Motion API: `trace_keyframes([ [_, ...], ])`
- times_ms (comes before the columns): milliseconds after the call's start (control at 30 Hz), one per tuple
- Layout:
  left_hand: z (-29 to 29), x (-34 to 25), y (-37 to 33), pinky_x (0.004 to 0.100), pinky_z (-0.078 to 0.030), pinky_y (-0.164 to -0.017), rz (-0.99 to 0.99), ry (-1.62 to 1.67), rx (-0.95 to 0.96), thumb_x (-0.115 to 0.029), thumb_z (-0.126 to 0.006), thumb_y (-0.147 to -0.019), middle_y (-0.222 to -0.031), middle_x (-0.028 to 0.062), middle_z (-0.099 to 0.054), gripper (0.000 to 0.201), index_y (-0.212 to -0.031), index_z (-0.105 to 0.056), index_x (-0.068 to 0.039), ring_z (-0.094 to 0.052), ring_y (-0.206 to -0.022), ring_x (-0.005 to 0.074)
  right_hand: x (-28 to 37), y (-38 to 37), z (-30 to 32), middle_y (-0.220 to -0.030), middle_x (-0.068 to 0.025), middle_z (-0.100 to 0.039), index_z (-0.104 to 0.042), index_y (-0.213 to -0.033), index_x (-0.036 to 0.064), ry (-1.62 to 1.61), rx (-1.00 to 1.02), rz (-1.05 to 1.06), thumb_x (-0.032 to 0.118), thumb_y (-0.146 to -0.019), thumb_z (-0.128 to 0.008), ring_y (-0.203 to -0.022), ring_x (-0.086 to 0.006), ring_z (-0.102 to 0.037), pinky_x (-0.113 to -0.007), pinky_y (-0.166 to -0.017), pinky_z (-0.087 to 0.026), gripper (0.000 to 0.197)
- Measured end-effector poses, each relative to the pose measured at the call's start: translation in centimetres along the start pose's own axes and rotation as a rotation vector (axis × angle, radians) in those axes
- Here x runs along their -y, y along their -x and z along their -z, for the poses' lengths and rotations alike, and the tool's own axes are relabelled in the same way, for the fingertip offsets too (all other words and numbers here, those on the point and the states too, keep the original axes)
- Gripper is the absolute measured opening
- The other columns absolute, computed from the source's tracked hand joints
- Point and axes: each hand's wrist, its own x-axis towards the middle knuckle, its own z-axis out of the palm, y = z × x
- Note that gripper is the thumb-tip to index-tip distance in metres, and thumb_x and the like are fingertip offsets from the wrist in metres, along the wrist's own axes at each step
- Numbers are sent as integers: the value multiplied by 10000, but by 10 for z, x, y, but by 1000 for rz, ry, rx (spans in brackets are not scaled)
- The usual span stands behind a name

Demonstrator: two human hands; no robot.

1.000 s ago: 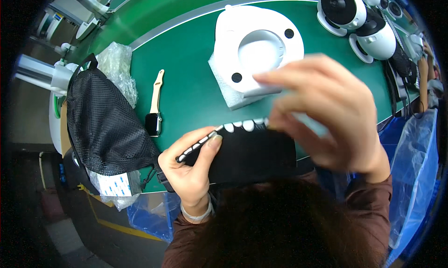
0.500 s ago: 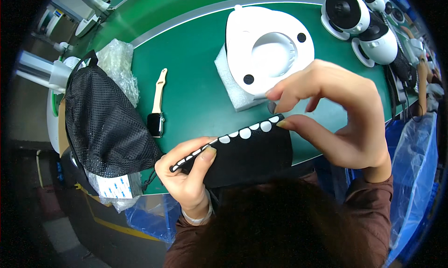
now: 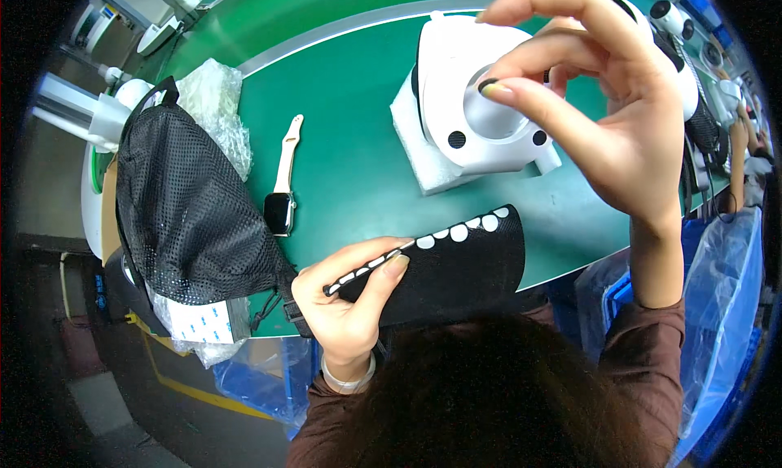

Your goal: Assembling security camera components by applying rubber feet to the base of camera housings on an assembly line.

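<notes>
My left hand (image 3: 349,295) is closed on the edge of a black sheet (image 3: 464,264) that bears rows of white round spots. My right hand (image 3: 603,101) is raised over the white housing. Thumb and forefinger pinch a small black round pad (image 3: 487,84), partly hidden by the fingertips. The white housing (image 3: 444,69), with a round recess in its face, leans on a white foam block (image 3: 432,168). Black round pads (image 3: 458,139) sit on its face near the recess; my right hand covers its upper right part.
A black mesh bag (image 3: 191,207) lies at the left beside clear bubble wrap (image 3: 218,109). A smartwatch with a cream strap (image 3: 281,211) rests on the green table (image 3: 342,142). White round devices (image 3: 666,16) stand at the far right. A blue plastic-lined bin (image 3: 721,272) is below right.
My right hand has lifted away from the black sheet, up over the white housing, with a small black pad in the pinch. The white housing appears turned, and its pads sit lower.
</notes>
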Motion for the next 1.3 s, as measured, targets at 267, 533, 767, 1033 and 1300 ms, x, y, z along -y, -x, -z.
trace_keyframes([
  [267,0,-2,1,184,-421,-571,3,-1,-9,77,-600,-644,-684,79,-619,139,-773,-634,39,-553,-604,96,-27,-18,2,-788,-75,-597,-580,-761,9,430,-102,629,45,-714,-601,-750,-149,-573,-230,-653,-425,63],
  [533,2,-1,0,186,-427,-576,36,-7,28,69,-611,-645,-696,87,-624,139,-778,-635,39,-559,-604,99,-15,-14,-4,-704,-101,-577,-563,-743,10,342,-102,259,95,-706,-620,-660,-195,-568,-257,-584,-432,109],
  [767,3,2,1,189,-433,-588,21,15,8,70,-617,-640,-702,92,-629,143,-777,-636,37,-565,-615,99,12,-16,1,-732,-111,-586,-554,-732,10,129,62,-81,73,-723,-591,-688,-225,-586,-263,-612,-451,73],
  [1033,2,0,1,193,-438,-592,15,-3,17,69,-618,-640,-710,94,-632,140,-774,-636,36,-576,-626,103,5,-21,3,-719,-78,-606,-576,-778,5,17,198,-305,81,-719,-602,-658,-143,-578,-228,-603,-444,100],
  [1300,3,-1,0,194,-441,-591,24,-28,30,73,-616,-643,-709,95,-633,134,-772,-634,41,-579,-625,105,-8,-16,-15,-793,-103,-591,-552,-731,-18,197,95,-33,41,-709,-586,-777,-187,-573,-256,-706,-429,73],
])
